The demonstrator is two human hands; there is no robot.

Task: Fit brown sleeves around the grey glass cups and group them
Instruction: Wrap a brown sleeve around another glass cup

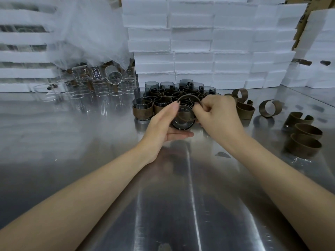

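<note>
The small round grey glass cup (183, 121) is lifted off the shiny metal tabletop (181, 205) at 12 o'clock from the person, caught between both hands. The left hand (161, 125) grips it from the cup's 9 o'clock side, with the fingers laid up along the wall and the thumb underneath. The right hand (217, 116) comes in from 3 o'clock, its fingers curled and pinching the thin brown ring-shaped sleeve (188, 96). The cup is tipped so that one round end faces the person and its long axis runs from 6 o'clock out toward 12; whether that near end is the mouth or the base I cannot tell. The sleeve stands at the cup's far, 12 o'clock end, its opening roughly in line with that axis and its rim meeting or just overlapping the glass. So the fit seems to be at its start, and the next pull would likely have to draw the sleeve back along the axis toward 6 o'clock, with the right hand working and the left only steadying. The cluster of sleeved grey cups (161, 105) stands just beyond at 12 o'clock, nearer the left hand, and loose brown sleeves (270, 108) lie at 2 o'clock.
</note>
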